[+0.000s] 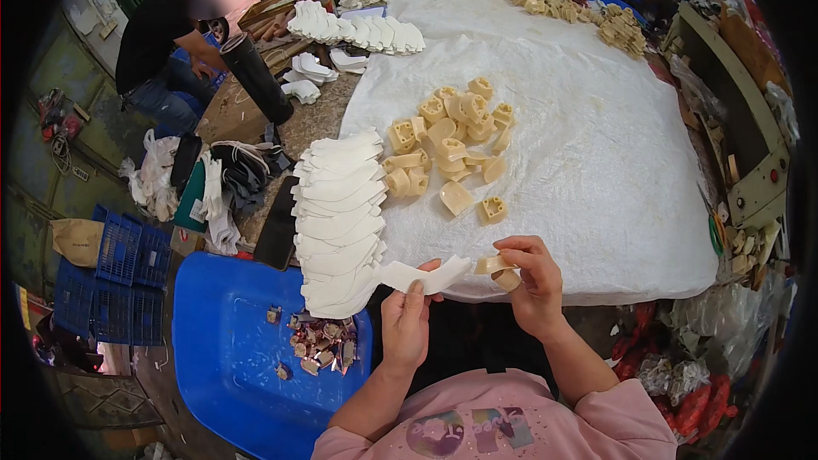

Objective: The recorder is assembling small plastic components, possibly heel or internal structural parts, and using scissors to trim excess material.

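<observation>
Your left hand [404,328] pinches a white strip [439,276], your right hand [537,277] a cream block [492,265].
Your left thumb presses on top near the strip's middle; your right thumb and fingers are closed around the block, just beside the strip's right end, though contact there is unclear. The strip looks light, thin and bendable, so support it mid-length; the block seems light, hard and perhaps slippery, best taken by its edges. Beyond lie the overlapping white stack [341,213], the cream pile [458,149] on a white sheet [596,162] over the counter [325,111], and, lower left, a blue tub [204,358].
</observation>
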Demonstrator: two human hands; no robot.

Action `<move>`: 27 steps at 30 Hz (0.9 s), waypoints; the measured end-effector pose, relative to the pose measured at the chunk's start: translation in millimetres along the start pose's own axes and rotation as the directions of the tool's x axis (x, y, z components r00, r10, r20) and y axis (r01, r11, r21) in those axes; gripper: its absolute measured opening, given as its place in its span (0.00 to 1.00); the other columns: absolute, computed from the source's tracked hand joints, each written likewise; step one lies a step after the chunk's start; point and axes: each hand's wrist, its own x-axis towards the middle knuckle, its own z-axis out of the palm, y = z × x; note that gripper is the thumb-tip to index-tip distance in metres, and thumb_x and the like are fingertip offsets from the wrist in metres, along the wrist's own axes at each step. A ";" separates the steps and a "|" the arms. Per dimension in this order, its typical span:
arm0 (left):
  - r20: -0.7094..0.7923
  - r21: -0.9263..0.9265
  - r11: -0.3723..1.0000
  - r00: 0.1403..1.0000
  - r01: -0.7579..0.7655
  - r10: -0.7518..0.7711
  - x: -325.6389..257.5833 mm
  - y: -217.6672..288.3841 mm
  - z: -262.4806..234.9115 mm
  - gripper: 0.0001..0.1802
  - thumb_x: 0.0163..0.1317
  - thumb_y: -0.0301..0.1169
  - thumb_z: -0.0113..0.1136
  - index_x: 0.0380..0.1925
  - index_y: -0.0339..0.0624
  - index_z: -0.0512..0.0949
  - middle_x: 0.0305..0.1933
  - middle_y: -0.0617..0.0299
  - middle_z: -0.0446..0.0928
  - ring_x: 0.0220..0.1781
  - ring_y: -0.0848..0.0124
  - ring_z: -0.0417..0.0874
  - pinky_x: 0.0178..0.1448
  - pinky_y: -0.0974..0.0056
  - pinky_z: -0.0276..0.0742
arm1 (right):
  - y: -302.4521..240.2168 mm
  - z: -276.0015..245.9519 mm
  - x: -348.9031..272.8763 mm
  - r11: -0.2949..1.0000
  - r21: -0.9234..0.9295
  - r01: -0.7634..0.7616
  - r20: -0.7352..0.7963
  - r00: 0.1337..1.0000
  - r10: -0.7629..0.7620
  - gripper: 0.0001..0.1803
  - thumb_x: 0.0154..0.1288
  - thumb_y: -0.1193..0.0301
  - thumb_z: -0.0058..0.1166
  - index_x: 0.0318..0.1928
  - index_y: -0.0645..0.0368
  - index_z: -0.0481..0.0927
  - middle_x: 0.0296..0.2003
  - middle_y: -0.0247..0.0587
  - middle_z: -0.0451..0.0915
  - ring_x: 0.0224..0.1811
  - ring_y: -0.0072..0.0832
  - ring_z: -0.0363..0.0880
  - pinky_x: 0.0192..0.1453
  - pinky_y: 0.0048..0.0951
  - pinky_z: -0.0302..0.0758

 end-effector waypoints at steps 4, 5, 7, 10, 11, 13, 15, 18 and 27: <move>-0.021 -0.041 0.999 1.000 0.004 -0.005 3.3 -3.7 4.1 0.21 0.69 0.33 0.43 0.53 0.25 0.68 0.50 0.53 0.73 0.44 0.71 0.72 0.50 0.65 0.68 | -4.3 0.6 -3.9 0.998 0.058 -0.026 0.002 1.000 0.025 0.22 0.50 0.87 0.56 0.46 0.57 0.73 0.39 0.49 0.78 0.40 0.40 0.79 0.40 0.31 0.76; -0.032 -0.026 1.000 0.999 0.018 -0.019 8.4 -1.8 3.3 0.21 0.69 0.33 0.44 0.53 0.26 0.68 0.50 0.54 0.73 0.45 0.70 0.73 0.50 0.64 0.68 | -3.3 3.3 4.2 0.997 0.061 0.054 -0.001 0.999 -0.054 0.22 0.50 0.87 0.56 0.47 0.58 0.73 0.39 0.49 0.78 0.39 0.40 0.79 0.39 0.31 0.76; 0.009 -0.085 0.996 1.000 -0.004 0.005 8.4 6.6 8.4 0.19 0.69 0.30 0.43 0.53 0.24 0.69 0.51 0.53 0.74 0.49 0.71 0.73 0.55 0.66 0.67 | -15.5 6.7 7.8 0.980 0.105 0.169 -0.018 0.986 -0.168 0.21 0.50 0.88 0.55 0.47 0.59 0.74 0.39 0.49 0.78 0.37 0.39 0.78 0.39 0.31 0.76; 0.016 -0.115 0.993 1.000 -0.009 0.011 3.5 12.0 15.2 0.20 0.70 0.30 0.42 0.53 0.23 0.68 0.52 0.51 0.74 0.53 0.70 0.73 0.58 0.66 0.67 | -19.2 18.3 9.7 0.959 0.139 0.249 -0.026 0.969 -0.247 0.22 0.50 0.88 0.54 0.47 0.60 0.73 0.41 0.49 0.78 0.37 0.39 0.78 0.39 0.31 0.76; 0.016 -0.133 0.991 1.000 -0.011 0.014 2.3 12.8 16.8 0.20 0.70 0.30 0.42 0.53 0.23 0.67 0.53 0.50 0.73 0.55 0.69 0.73 0.60 0.66 0.67 | -19.4 21.1 7.7 0.956 0.139 0.260 -0.021 0.966 -0.260 0.24 0.48 0.90 0.54 0.48 0.60 0.73 0.42 0.49 0.77 0.38 0.40 0.78 0.40 0.32 0.76; 0.067 -0.147 0.989 0.998 0.006 0.004 -0.6 16.9 19.8 0.21 0.70 0.31 0.41 0.54 0.23 0.66 0.54 0.49 0.72 0.56 0.67 0.73 0.60 0.63 0.67 | -12.7 28.5 2.7 0.949 0.117 0.293 -0.053 0.956 -0.288 0.25 0.47 0.90 0.54 0.48 0.60 0.73 0.43 0.49 0.77 0.39 0.41 0.78 0.40 0.32 0.76; 0.113 -0.157 0.988 0.994 0.018 0.000 -3.6 18.5 21.2 0.21 0.70 0.33 0.41 0.55 0.24 0.65 0.54 0.49 0.72 0.56 0.66 0.73 0.61 0.61 0.68 | -9.4 31.3 1.0 0.928 0.081 0.363 -0.102 0.930 -0.354 0.26 0.46 0.89 0.56 0.48 0.60 0.73 0.43 0.48 0.77 0.40 0.42 0.77 0.40 0.34 0.76; 0.139 -0.140 0.990 0.990 0.035 -0.016 -7.3 18.5 23.0 0.22 0.71 0.33 0.40 0.56 0.24 0.64 0.55 0.48 0.71 0.56 0.66 0.73 0.61 0.61 0.67 | -13.7 31.4 -0.1 0.928 0.066 0.367 -0.101 0.928 -0.359 0.26 0.45 0.88 0.57 0.48 0.59 0.73 0.43 0.46 0.77 0.41 0.41 0.76 0.40 0.33 0.75; 0.157 -0.156 0.985 0.987 0.067 -0.042 -12.0 17.2 27.6 0.23 0.71 0.33 0.36 0.57 0.23 0.62 0.57 0.48 0.69 0.59 0.65 0.72 0.63 0.61 0.66 | -9.0 30.7 -2.4 0.925 0.042 0.377 -0.101 0.923 -0.371 0.26 0.44 0.89 0.56 0.46 0.57 0.74 0.42 0.43 0.77 0.38 0.40 0.74 0.38 0.33 0.74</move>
